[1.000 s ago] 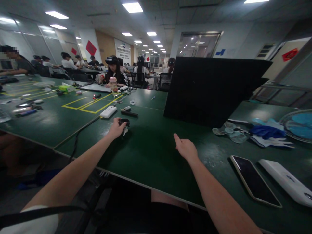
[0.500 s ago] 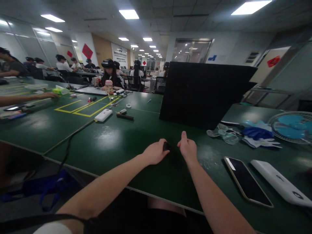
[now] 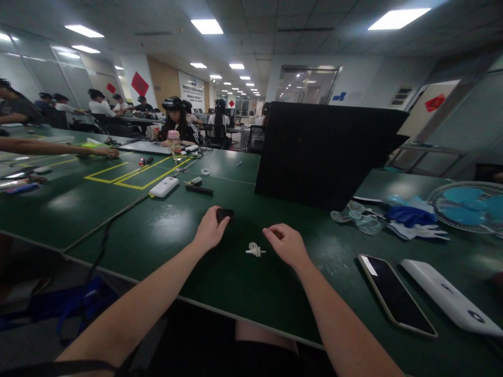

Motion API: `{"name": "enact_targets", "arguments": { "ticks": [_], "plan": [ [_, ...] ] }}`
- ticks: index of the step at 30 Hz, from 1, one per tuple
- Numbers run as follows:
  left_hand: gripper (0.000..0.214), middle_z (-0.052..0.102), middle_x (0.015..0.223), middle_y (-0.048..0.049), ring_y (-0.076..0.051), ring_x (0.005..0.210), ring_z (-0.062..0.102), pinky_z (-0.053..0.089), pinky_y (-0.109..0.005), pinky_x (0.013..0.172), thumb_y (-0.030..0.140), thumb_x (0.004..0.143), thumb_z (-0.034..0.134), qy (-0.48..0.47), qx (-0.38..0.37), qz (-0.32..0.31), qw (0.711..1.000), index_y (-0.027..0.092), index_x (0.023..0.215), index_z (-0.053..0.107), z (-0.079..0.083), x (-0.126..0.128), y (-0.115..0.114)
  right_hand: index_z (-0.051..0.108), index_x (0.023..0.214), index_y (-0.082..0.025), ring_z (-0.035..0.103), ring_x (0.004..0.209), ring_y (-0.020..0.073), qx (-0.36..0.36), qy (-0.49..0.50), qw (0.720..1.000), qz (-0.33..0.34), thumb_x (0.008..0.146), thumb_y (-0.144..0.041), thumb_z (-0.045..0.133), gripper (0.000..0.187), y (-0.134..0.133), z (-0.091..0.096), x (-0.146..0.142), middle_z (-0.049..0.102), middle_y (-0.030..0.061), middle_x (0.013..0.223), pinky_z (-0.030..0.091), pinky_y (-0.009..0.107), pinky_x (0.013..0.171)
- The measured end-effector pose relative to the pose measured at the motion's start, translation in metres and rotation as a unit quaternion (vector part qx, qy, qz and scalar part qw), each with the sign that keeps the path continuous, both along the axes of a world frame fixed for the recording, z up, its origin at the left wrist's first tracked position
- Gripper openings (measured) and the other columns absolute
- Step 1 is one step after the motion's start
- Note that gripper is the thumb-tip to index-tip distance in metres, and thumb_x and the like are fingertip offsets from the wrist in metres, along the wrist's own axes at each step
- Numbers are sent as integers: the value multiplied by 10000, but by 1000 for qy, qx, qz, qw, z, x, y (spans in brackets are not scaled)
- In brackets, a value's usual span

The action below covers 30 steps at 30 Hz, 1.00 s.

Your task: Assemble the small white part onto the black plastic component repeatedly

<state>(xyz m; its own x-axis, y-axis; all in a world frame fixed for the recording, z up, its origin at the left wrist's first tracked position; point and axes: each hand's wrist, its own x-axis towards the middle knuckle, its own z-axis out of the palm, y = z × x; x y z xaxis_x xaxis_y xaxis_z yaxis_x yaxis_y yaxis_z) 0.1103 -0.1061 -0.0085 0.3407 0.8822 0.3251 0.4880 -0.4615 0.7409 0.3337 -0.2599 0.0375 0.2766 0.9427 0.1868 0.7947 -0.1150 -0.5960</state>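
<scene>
My left hand point(image 3: 210, 230) is closed around a small black block-like piece point(image 3: 225, 214), held just over the green table. What the piece is, I cannot tell. Between my hands lies a small cluster of white plastic parts point(image 3: 256, 250), among them a round gear-like disc and a thin shaft. To the right of these parts, my right hand point(image 3: 286, 243) has its fingers curled in toward the thumb. Anything inside that curl is hidden from view.
A large black panel point(image 3: 322, 157) stands beyond my hands. On the right are a phone point(image 3: 396, 296), a white power bank point(image 3: 448, 296), gloves point(image 3: 416, 214), clear goggles point(image 3: 365, 222) and a blue fan point(image 3: 469, 201). Another person's arm point(image 3: 58, 146) reaches in from the left.
My left hand has moved left with the black piece, and the white parts now show on the table. My right hand has shifted slightly left, its raised thumb now lowered.
</scene>
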Motion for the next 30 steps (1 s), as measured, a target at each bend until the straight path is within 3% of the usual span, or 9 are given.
{"name": "enact_targets", "arguments": {
  "ticks": [3, 6, 9, 12, 15, 19, 23, 26, 30],
  "plan": [
    [457, 603, 1259, -145, -270, 1161, 612, 474, -435, 1012, 412, 922, 556, 25, 14, 30, 999, 180, 1300, 446, -7, -10, 9, 637, 1302, -267, 617, 1026, 237, -22, -79, 993, 83, 826, -644, 630, 607, 0, -5, -23, 645, 82, 1262, 485, 313, 776],
    [450, 605, 1272, -138, -261, 1162, 620, 481, -418, 1009, 398, 914, 573, 39, 22, -5, 999, 195, 1299, 456, -9, -5, -1, 661, 1277, -263, 589, 1123, 264, -36, -138, 982, 123, 843, -535, 660, 512, 3, -13, -38, 640, 86, 1275, 486, 343, 856],
    [454, 616, 1277, -123, -264, 1153, 633, 491, -410, 993, 394, 904, 589, 70, 23, -48, 996, 215, 1305, 473, -7, 1, -15, 729, 1127, -244, 619, 1080, 242, -49, -145, 982, 113, 902, -351, 598, 281, 5, -19, -36, 666, 77, 1211, 504, 341, 863],
    [456, 642, 1255, -93, -271, 1101, 658, 504, -416, 958, 407, 889, 608, 109, 16, -101, 989, 252, 1302, 497, -2, 2, -24, 725, 1109, -243, 644, 1037, 214, -42, -119, 989, 79, 902, -230, 566, 262, 6, -21, -25, 671, 61, 1199, 521, 329, 867],
    [456, 655, 1246, -79, -274, 1084, 664, 509, -415, 940, 411, 884, 612, 127, 18, -137, 982, 271, 1306, 508, 4, 0, -27, 723, 1087, -250, 658, 987, 210, -54, -88, 994, 47, 896, -246, 583, 237, 6, -21, -15, 684, 50, 1168, 541, 325, 810],
    [444, 667, 1226, -74, -279, 1089, 662, 515, -414, 918, 415, 887, 608, 134, 14, -139, 981, 276, 1299, 516, 9, 0, -29, 728, 1064, -250, 662, 968, 221, -76, -56, 995, 28, 887, -286, 608, 217, 8, -22, -15, 694, 51, 1139, 547, 329, 779],
    [437, 660, 1233, -84, -277, 1085, 661, 514, -410, 919, 402, 892, 604, 135, 23, -135, 981, 259, 1296, 520, 10, 1, -31, 698, 1153, -242, 654, 1006, 245, -59, -43, 997, -8, 844, -340, 680, 324, 10, -21, -20, 673, 76, 1204, 554, 339, 794],
    [448, 662, 1218, -84, -280, 1070, 664, 512, -418, 921, 398, 884, 617, 135, 22, -132, 982, 262, 1299, 520, 9, 1, -32, 685, 1174, -226, 659, 997, 245, -65, -50, 996, -34, 854, -292, 669, 327, 10, -20, -22, 682, 90, 1171, 554, 344, 797],
    [457, 679, 1176, -71, -277, 1043, 671, 518, -408, 897, 404, 866, 641, 129, 12, -135, 982, 274, 1289, 528, 9, 2, -33, 668, 1183, -227, 667, 986, 219, -8, -36, 999, 1, 908, -276, 614, 284, 7, -15, -25, 702, 68, 1128, 551, 343, 831]
  ]
}}
